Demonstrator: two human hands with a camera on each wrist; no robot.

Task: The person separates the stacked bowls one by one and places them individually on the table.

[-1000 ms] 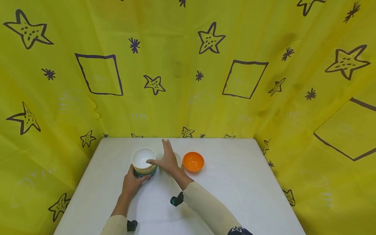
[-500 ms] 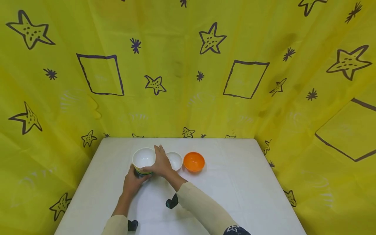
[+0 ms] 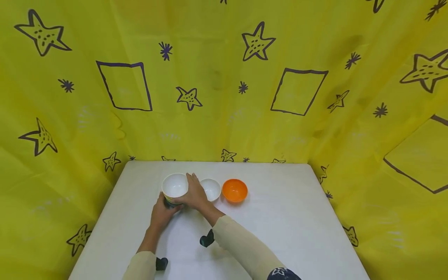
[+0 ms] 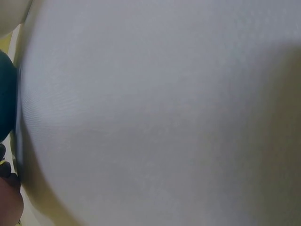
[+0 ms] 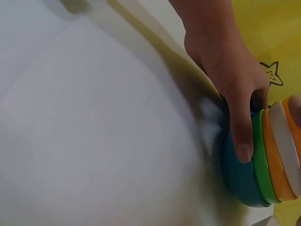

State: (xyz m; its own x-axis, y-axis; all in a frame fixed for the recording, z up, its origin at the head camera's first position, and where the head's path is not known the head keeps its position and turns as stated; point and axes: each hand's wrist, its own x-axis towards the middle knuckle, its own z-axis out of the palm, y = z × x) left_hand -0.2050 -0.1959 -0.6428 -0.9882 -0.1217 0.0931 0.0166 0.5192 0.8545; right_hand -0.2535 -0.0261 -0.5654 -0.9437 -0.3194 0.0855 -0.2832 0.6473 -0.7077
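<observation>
A stack of nested bowls [image 3: 175, 186] stands at the left of the table, white inside at the top. In the right wrist view it lies sideways in the picture, with a teal bowl [image 5: 240, 176] lowest, then green [image 5: 264, 160], orange and white ones. My left hand [image 3: 161, 214] grips the stack low down, its thumb along the teal bowl. My right hand [image 3: 194, 194] holds the upper part of the stack from the right, thumb in front and fingers behind. In the left wrist view only an edge of the teal bowl [image 4: 6, 96] shows.
Right of the stack, partly behind my right hand, sits a white bowl [image 3: 212, 189]. An orange bowl [image 3: 235, 190] stands beside it. Yellow curtains [image 3: 210, 128] with drawn stars border the white table [image 3: 280, 217] at the back and sides.
My right hand has come down and left from above onto the stack's upper rim and now grips it. The white bowl behind it has come into view. My left hand keeps its hold.
</observation>
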